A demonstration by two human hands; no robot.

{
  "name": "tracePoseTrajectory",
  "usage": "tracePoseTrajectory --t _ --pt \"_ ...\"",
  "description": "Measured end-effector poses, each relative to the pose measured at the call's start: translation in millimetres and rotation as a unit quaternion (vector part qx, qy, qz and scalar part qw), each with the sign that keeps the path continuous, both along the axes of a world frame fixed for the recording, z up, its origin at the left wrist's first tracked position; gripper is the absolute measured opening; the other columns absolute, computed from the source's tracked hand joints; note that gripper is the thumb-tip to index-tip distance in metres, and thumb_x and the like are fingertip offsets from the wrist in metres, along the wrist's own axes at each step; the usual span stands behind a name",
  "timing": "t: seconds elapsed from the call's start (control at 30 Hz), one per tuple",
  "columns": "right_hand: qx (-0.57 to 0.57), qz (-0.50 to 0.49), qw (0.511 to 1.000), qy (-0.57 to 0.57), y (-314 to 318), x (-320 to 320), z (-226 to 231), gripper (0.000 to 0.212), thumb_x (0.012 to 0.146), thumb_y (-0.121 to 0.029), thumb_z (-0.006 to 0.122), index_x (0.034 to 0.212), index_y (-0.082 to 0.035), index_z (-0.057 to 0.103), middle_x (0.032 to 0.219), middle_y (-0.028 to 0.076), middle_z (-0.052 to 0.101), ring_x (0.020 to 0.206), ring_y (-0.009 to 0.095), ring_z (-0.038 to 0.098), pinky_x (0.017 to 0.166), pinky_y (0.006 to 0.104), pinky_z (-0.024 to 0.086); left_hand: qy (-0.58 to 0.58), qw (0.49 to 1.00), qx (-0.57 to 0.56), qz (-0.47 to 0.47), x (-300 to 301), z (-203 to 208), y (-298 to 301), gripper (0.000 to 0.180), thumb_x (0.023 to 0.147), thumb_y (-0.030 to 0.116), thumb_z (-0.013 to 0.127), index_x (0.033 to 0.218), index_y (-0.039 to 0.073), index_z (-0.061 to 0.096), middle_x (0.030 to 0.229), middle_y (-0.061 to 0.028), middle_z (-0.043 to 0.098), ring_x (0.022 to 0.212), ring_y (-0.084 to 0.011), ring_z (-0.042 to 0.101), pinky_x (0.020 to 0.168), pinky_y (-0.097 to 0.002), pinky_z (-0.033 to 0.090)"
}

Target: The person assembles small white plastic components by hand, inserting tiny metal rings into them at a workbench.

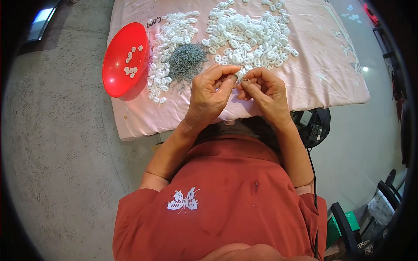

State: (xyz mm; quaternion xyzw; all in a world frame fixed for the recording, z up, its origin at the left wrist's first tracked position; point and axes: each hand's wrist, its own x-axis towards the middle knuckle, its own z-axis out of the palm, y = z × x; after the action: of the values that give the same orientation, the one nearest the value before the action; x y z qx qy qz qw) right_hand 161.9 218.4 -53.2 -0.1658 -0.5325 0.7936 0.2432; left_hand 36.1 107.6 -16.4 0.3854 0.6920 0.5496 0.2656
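Observation:
My left hand and my right hand are close together above the near part of the table, each with thumb and forefinger pinched. Whatever sits between the fingertips is tiny and mostly hidden; a pale bit shows at the right fingertips. Just beyond the hands spreads a large heap of small white oval plastic pieces with holes. Left of it lies a pile of thin grey metal parts, too small to name surely. A second band of white pieces runs along that pile's left and far sides.
A red bowl stands at the table's left edge with several small white pieces inside. Pink cloth covers the table. A black bag or basket hangs beside the near right edge. A green box is at lower right.

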Motion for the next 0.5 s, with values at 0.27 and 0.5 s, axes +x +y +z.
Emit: tracePoseTrajectory --t 0.27,0.5 --pt "-0.024 -0.006 1.0 -0.005 -0.9 -0.2 1.3 0.005 0.094 -0.002 0.059 0.097 0.002 0.059 0.083 0.006 0.069 0.071 0.009 0.066 0.062 0.0205 0.051 -0.08 0.997 -0.001 0.009 4.5 3.5 0.1 0.02 0.095 0.002 0.061 0.114 -0.002 0.066 0.087 -0.0009 0.065 0.076 -0.0039 0.059 0.067 -0.0167 0.048" --pt "-0.005 -0.003 1.0 -0.002 -0.2 -0.1 -0.6 0.006 0.094 -0.002 0.06 0.098 0.003 0.059 0.083 0.007 0.069 0.072 0.009 0.067 0.062 0.0206 0.051 -0.084 0.996 0.017 0.006 4.1 0.1 -0.3 0.02 0.095 0.001 0.06 0.114 -0.003 0.066 0.089 -0.0019 0.065 0.077 -0.0049 0.059 0.069 -0.0178 0.048"
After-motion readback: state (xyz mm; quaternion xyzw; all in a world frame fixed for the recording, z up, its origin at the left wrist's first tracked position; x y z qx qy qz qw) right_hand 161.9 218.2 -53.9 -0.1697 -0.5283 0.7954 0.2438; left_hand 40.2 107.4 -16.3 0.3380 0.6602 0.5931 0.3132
